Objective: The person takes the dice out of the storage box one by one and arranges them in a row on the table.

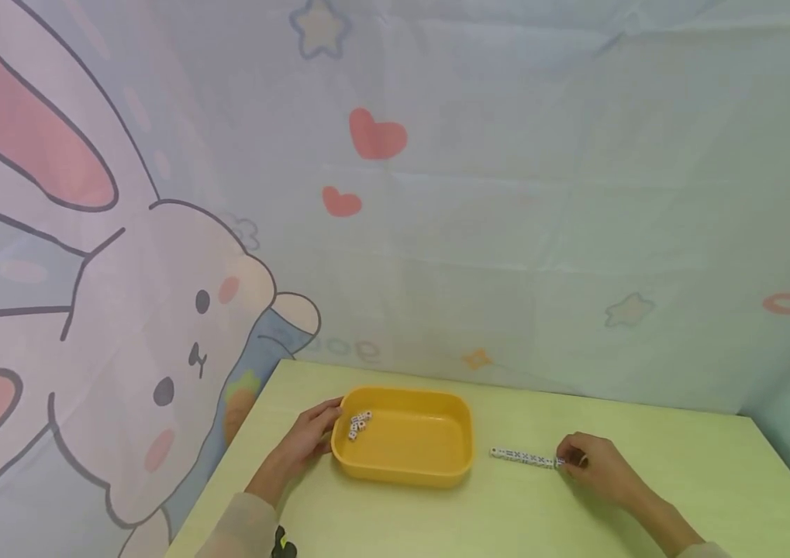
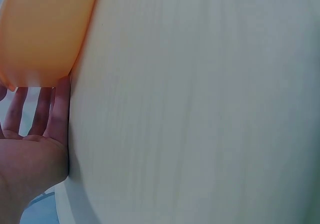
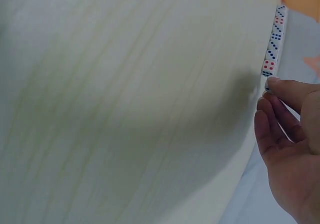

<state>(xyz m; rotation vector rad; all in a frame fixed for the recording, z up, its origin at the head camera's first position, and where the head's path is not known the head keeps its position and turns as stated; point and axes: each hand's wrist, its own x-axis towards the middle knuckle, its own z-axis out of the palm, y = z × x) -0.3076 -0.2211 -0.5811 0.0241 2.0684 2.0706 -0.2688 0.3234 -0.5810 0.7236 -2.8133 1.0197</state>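
At the left end of a yellow tray, my left hand rests its fingers against the outer wall. The left wrist view shows those fingers extended towards the tray's end wall. Several white dice lie loosely together inside the tray at its left. A straight row of dice stands on the table to the right of the tray. My right hand is at the row's right end, pinching a die between thumb and fingertips, close beside the last die in line.
The pale yellow-green table carries the tray and the dice row. A printed cloth with a rabbit, hearts and stars hangs behind the table. A small black object shows by the left sleeve.
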